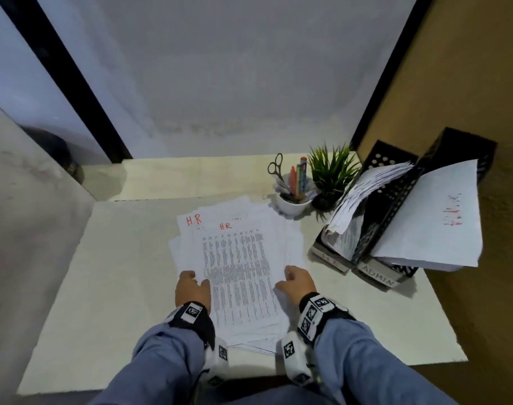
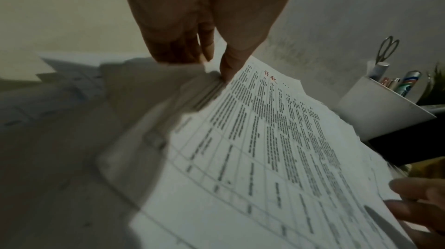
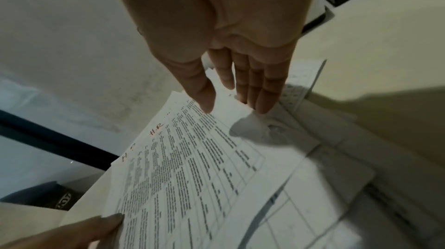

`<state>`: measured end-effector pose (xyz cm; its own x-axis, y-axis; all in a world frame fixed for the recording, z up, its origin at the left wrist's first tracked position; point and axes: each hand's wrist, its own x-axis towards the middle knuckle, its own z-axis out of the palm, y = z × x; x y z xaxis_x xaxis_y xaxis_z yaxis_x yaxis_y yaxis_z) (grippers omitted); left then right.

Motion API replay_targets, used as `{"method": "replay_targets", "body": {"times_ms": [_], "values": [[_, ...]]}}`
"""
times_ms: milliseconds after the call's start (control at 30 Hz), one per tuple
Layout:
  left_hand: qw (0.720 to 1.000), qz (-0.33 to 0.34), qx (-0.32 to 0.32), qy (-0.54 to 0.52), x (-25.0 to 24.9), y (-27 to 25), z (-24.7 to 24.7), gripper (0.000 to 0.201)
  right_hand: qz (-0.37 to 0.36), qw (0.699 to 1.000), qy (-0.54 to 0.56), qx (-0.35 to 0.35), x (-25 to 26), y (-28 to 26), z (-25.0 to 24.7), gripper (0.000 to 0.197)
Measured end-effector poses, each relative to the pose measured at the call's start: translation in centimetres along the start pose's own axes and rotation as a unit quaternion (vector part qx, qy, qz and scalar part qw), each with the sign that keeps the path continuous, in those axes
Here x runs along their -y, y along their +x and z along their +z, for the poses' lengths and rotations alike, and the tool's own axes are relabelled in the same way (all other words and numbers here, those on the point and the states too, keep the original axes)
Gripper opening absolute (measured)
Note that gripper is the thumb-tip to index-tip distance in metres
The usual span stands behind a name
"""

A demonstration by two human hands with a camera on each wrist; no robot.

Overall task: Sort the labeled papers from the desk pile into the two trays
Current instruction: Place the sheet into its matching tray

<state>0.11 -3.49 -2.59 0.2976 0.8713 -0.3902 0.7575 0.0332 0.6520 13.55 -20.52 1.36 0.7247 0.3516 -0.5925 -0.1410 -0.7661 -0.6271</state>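
Note:
A loose pile of printed papers lies mid-desk; its top sheet is marked "HR" in red, and so is the one under it. My left hand pinches the top sheet's left edge, which is lifted slightly. With straight fingers, my right hand rests at the pile's right edge, thumb at the top sheet. Two black perforated trays stand at the right. The left tray holds a curled stack. The right tray, labelled ADMIN, holds a red-marked sheet.
A white cup with scissors and pens, and a small green plant, stand behind the pile beside the trays. A brown wall runs along the right. The pale desk ends at a step behind and an edge near me.

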Motion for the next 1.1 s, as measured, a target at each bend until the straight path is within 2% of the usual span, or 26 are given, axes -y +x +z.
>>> {"method": "replay_targets", "body": {"times_ms": [67,167,267,333,400,433,467,500,567,633,667,700,767,833,900,1000,1100], "values": [[1.000,0.027,0.013,0.000,0.1,0.0,-0.1,0.029,0.014,0.999,0.033,-0.002,-0.1,0.2,0.4,0.014],[0.997,0.071,0.000,-0.024,0.2,-0.2,-0.2,0.014,0.047,0.996,0.081,0.001,-0.3,0.2,0.5,0.057],[0.992,0.077,0.013,-0.100,0.8,-0.2,-0.6,0.013,0.048,0.988,0.144,-0.004,-0.3,0.3,0.4,0.062],[0.986,0.069,0.037,-0.146,1.3,0.0,-0.7,0.017,0.050,0.986,0.157,-0.009,-0.5,0.7,0.3,0.057],[0.978,0.057,0.059,-0.192,1.7,0.3,-0.9,0.016,0.031,0.986,0.163,-0.020,-0.1,0.4,0.2,0.025],[0.975,0.048,0.067,-0.209,1.8,0.2,-0.9,0.013,0.022,0.984,0.176,-0.025,-0.1,0.6,0.3,0.024],[0.971,0.039,0.071,-0.223,1.8,0.2,-1.0,0.012,0.014,0.982,0.186,-0.039,-0.1,0.7,0.3,0.035],[0.969,0.030,0.070,-0.235,1.7,0.1,-1.0,0.018,0.013,0.975,0.216,-0.056,0.1,0.7,0.3,0.033],[0.967,0.016,0.062,-0.247,1.6,-0.1,-1.0,0.032,0.006,0.968,0.241,-0.074,-0.1,1.0,0.7,0.013],[0.970,0.017,0.036,-0.240,1.3,-0.4,-1.2,0.043,0.011,0.966,0.251,-0.067,-0.2,1.1,0.7,0.019],[0.974,0.016,0.019,-0.224,1.3,-0.3,-1.3,0.051,0.015,0.962,0.263,-0.068,-0.1,1.1,0.5,0.010],[0.978,0.011,-0.004,-0.207,1.4,-0.1,-1.4,0.055,0.023,0.959,0.274,-0.069,0.1,0.7,0.1,0.009],[0.985,-0.011,-0.033,-0.167,1.7,0.5,-1.7,0.049,0.045,0.946,0.310,-0.088,-0.4,0.4,-0.8,0.035],[0.989,-0.026,-0.040,-0.139,1.7,0.9,-2.1,0.026,0.054,0.924,0.364,-0.106,-1.3,0.1,-1.6,0.042],[0.990,-0.039,-0.041,-0.127,1.5,1.0,-2.5,0.035,0.053,0.892,0.435,-0.115,-1.9,0.0,-1.7,0.048],[0.989,-0.031,-0.056,-0.131,1.0,0.9,-2.5,0.030,0.061,0.880,0.455,-0.120,-2.2,0.4,-1.1,0.048],[0.987,-0.016,-0.075,-0.143,0.8,0.8,-2.5,0.020,0.062,0.893,0.431,-0.113,-2.2,1.2,-0.7,0.047]]}}
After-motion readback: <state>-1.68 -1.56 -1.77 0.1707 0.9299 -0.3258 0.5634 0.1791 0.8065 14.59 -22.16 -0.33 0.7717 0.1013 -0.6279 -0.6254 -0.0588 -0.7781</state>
